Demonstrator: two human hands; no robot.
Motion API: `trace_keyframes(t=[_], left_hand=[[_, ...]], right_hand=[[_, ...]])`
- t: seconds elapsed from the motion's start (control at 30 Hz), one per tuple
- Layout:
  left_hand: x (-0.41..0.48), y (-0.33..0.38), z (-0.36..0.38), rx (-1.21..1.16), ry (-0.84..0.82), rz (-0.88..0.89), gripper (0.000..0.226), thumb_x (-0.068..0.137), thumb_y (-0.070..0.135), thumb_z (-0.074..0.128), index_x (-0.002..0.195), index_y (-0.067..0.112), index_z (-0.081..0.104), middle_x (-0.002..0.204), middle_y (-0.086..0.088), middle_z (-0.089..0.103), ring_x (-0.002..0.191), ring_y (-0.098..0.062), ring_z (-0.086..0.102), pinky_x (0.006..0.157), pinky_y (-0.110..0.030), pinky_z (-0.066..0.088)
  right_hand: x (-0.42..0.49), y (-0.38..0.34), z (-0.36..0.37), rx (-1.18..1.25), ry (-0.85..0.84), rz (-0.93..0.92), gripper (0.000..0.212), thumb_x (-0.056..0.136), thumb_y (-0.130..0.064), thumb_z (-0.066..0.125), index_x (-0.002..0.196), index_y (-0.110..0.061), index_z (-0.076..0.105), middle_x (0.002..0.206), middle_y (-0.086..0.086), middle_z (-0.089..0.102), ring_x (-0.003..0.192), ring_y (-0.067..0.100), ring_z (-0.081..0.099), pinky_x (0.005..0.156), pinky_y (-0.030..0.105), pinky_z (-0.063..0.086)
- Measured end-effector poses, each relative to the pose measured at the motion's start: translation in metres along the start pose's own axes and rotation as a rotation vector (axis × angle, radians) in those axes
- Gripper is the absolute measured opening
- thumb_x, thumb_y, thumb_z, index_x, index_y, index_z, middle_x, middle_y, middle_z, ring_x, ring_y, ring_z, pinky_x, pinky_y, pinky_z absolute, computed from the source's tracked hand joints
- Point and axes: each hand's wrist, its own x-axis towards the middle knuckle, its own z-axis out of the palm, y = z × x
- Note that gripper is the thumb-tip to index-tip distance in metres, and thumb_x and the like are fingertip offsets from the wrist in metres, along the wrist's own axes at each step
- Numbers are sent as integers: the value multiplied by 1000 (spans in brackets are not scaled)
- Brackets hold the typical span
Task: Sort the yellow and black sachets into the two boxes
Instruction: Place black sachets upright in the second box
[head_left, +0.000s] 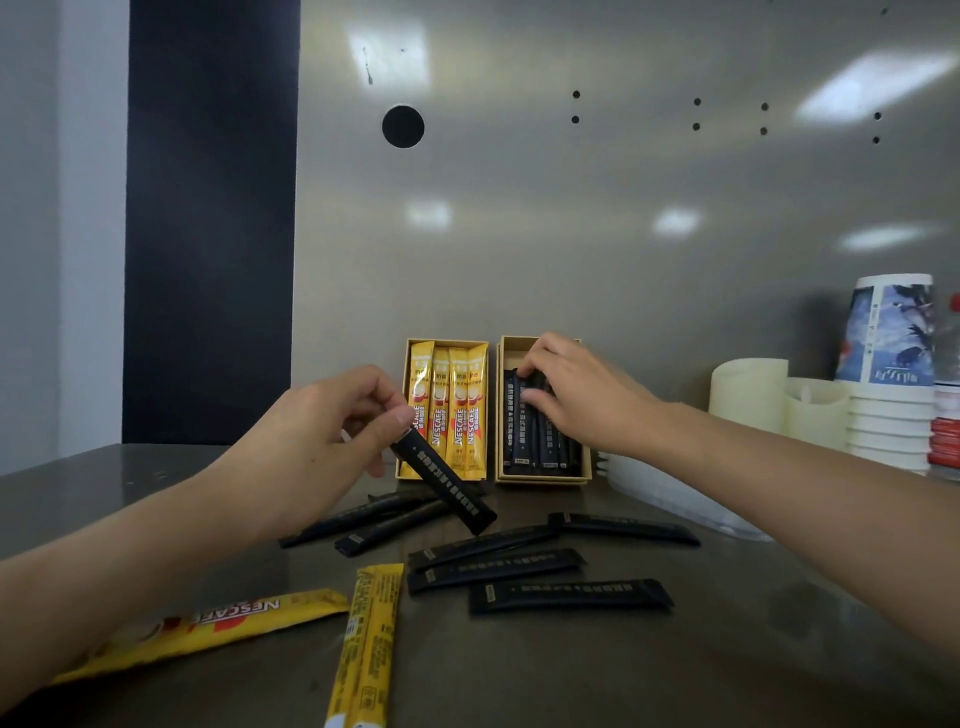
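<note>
A black sachet hangs slantwise from the left hand, pinched at its upper end between thumb and fingers. Its pale print is too small to read.

The right hand reaches into the right box, fingers curled round the top ends of the boxed black sachets. Just beside it, the left box holds four yellow sachets side by side, each marked NESCAFÉ.

On the steel table lie several loose black sachets and two loose yellow sachets — one reads NESCAFÉ upside down. Stacked paper cups stand at the far right.
</note>
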Motion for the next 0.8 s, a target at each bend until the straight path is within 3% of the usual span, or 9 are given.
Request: trace_keyframes(t=[0.1, 0.33, 0.53, 0.63, 0.73, 0.8], left_hand=[[0, 0, 0, 3, -3, -2, 12, 97, 38, 53, 93, 31, 62, 80, 28, 70, 72, 1, 68, 71, -21, 47], [1, -1, -1, -2, -5, -11, 12, 97, 39, 52, 93, 32, 61, 83, 26, 70, 71, 1, 69, 70, -19, 46], [1, 0, -1, -56, -3, -30, 13, 97, 37, 54, 94, 28, 63, 80, 20, 73, 69, 0, 69, 70, -20, 47], [3, -1, -2, -132, 16, -74, 14, 98, 35, 54, 95, 25, 64, 75, 15, 75, 62, 1, 67, 64, -17, 45], [4, -2, -2, -203, 27, -123, 16, 100, 33, 54, 96, 23, 65, 72, 7, 77, 58, 1, 66, 63, -20, 46], [3, -2, -1, -257, 20, -157, 19, 102, 31, 52, 98, 18, 65, 77, 3, 79, 60, -6, 68, 69, -24, 51]], right_hand=[[-3, 10, -10, -32, 34, 16, 21, 99, -26, 58, 118, -19, 59, 120, -2, 56, 108, 14, 56, 91, 34, 53], [-22, 27, -10, -339, -5, -227, 25, 95, -37, 62, 116, -25, 65, 117, -5, 63, 110, 14, 56, 95, 31, 47], [-24, 20, -10, -388, 34, -232, 25, 96, -36, 57, 116, -22, 61, 116, -3, 64, 108, 14, 57, 97, 31, 48], [-23, -1, -25, -148, 55, -132, 19, 101, -38, 49, 110, -26, 62, 104, -12, 63, 95, 5, 55, 88, 28, 49], [-36, -40, -38, 397, -171, -9, 22, 101, -43, 50, 106, -28, 65, 92, -13, 69, 84, 1, 63, 73, 17, 49], [-51, -61, -38, 567, -281, -22, 26, 97, -50, 52, 106, -31, 66, 93, -11, 72, 86, 1, 67, 73, 19, 53]])
